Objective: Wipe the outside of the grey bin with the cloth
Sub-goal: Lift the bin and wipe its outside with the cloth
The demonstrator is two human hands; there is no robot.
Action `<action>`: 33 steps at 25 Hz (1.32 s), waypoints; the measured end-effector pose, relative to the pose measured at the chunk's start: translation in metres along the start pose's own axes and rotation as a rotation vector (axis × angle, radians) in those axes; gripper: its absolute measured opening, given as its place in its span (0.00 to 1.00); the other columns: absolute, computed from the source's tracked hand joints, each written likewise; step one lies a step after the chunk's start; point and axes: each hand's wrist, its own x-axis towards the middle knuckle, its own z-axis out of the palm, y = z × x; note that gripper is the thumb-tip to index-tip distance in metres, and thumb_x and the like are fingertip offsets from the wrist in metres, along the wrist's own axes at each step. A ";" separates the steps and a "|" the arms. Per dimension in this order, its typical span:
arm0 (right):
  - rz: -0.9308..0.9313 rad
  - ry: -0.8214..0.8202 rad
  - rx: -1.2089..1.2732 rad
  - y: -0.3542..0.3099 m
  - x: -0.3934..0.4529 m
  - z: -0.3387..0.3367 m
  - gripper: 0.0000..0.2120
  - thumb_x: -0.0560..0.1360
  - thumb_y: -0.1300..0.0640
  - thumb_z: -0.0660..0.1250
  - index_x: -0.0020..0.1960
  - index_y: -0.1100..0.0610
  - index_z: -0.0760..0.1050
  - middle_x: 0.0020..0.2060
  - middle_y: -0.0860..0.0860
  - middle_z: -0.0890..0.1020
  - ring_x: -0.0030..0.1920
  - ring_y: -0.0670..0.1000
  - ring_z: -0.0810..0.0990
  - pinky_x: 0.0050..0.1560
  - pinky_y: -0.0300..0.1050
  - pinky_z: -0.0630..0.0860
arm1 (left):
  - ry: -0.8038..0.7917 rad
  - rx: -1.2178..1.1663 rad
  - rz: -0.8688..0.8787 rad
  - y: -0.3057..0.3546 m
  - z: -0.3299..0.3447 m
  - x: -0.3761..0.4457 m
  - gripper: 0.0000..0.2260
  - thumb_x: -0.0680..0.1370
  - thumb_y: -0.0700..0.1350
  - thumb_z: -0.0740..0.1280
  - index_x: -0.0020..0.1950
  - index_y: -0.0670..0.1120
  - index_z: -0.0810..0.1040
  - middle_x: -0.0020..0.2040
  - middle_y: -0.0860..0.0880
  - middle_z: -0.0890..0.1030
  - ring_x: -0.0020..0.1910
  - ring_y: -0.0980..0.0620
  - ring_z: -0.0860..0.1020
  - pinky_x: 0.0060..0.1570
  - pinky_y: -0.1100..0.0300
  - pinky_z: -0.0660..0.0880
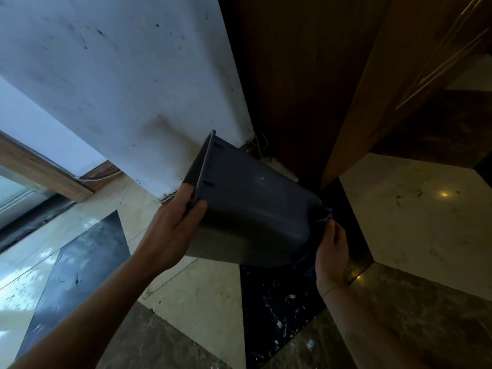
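Head view: my left hand point(173, 225) clamps grey bin point(253, 209) rim, tilted; right hand point(331, 251) grips cloth point(311, 251) against base, mid-wipe; next probably sweep up the side toward my left grip

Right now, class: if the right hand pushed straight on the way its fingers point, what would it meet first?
The right hand points up and left, so it likely meets the blue cloth it holds, then the grey bin base directly behind; depth is unclear.

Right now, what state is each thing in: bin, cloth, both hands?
Grey bin: lifted off the floor, tipped sideways, opening facing left.
Cloth: bunched against the bin's base.
Left hand: gripping the bin's rim.
Right hand: closed on the cloth.
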 end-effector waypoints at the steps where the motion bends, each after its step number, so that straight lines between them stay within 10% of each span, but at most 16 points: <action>1: -0.009 -0.010 -0.012 0.001 0.000 -0.001 0.13 0.79 0.41 0.56 0.57 0.43 0.75 0.49 0.45 0.79 0.51 0.51 0.78 0.46 0.44 0.72 | 0.006 -0.016 -0.015 0.003 0.001 0.001 0.08 0.77 0.54 0.56 0.44 0.52 0.68 0.38 0.52 0.75 0.36 0.56 0.73 0.33 0.57 0.68; 7: -0.128 0.044 -0.120 -0.007 0.000 -0.014 0.15 0.81 0.49 0.59 0.59 0.56 0.79 0.50 0.54 0.83 0.52 0.53 0.79 0.41 0.30 0.67 | 0.203 0.009 -0.206 0.017 0.013 0.018 0.10 0.82 0.55 0.52 0.51 0.52 0.69 0.42 0.57 0.76 0.39 0.58 0.76 0.31 0.64 0.68; 13: -0.570 -0.147 0.112 -0.112 -0.046 -0.004 0.11 0.81 0.45 0.55 0.49 0.46 0.75 0.37 0.38 0.80 0.36 0.39 0.79 0.31 0.29 0.72 | 0.225 -0.013 -0.173 0.027 0.024 -0.003 0.10 0.82 0.55 0.52 0.46 0.55 0.69 0.39 0.54 0.77 0.35 0.59 0.77 0.26 0.68 0.70; 16: -0.700 -0.275 -0.097 -0.130 -0.097 0.028 0.16 0.81 0.41 0.50 0.60 0.43 0.73 0.52 0.40 0.81 0.54 0.45 0.79 0.51 0.45 0.77 | 0.257 -0.047 -0.134 0.042 0.036 -0.006 0.09 0.82 0.49 0.53 0.45 0.53 0.70 0.33 0.49 0.77 0.32 0.59 0.77 0.21 0.64 0.70; 18: -0.748 -0.460 -0.371 -0.124 -0.119 0.044 0.24 0.81 0.41 0.42 0.72 0.43 0.65 0.71 0.43 0.70 0.74 0.47 0.63 0.72 0.54 0.59 | 0.254 -0.064 -0.138 0.046 0.038 -0.009 0.10 0.82 0.45 0.52 0.48 0.55 0.71 0.34 0.49 0.78 0.33 0.56 0.77 0.26 0.57 0.73; 22: -0.796 -0.524 -0.638 -0.116 -0.096 0.053 0.29 0.79 0.39 0.34 0.78 0.41 0.50 0.79 0.40 0.52 0.78 0.46 0.44 0.76 0.57 0.40 | 0.241 -0.186 -0.112 0.046 0.035 -0.016 0.10 0.81 0.45 0.55 0.44 0.52 0.73 0.35 0.45 0.77 0.31 0.55 0.75 0.25 0.65 0.70; 29: -0.488 -0.327 -0.776 -0.066 -0.012 0.027 0.27 0.79 0.39 0.39 0.76 0.40 0.56 0.77 0.41 0.60 0.77 0.49 0.55 0.74 0.61 0.54 | 0.243 -0.101 -0.123 0.039 0.028 -0.009 0.13 0.82 0.46 0.54 0.39 0.49 0.71 0.31 0.50 0.73 0.31 0.62 0.74 0.24 0.73 0.66; 33: -0.028 -0.276 -0.378 -0.028 0.021 0.000 0.22 0.82 0.42 0.48 0.72 0.45 0.67 0.68 0.52 0.75 0.68 0.59 0.72 0.59 0.47 0.67 | 0.224 -0.092 -0.141 0.031 0.021 -0.006 0.14 0.82 0.48 0.53 0.42 0.48 0.73 0.37 0.49 0.76 0.35 0.60 0.75 0.28 0.73 0.68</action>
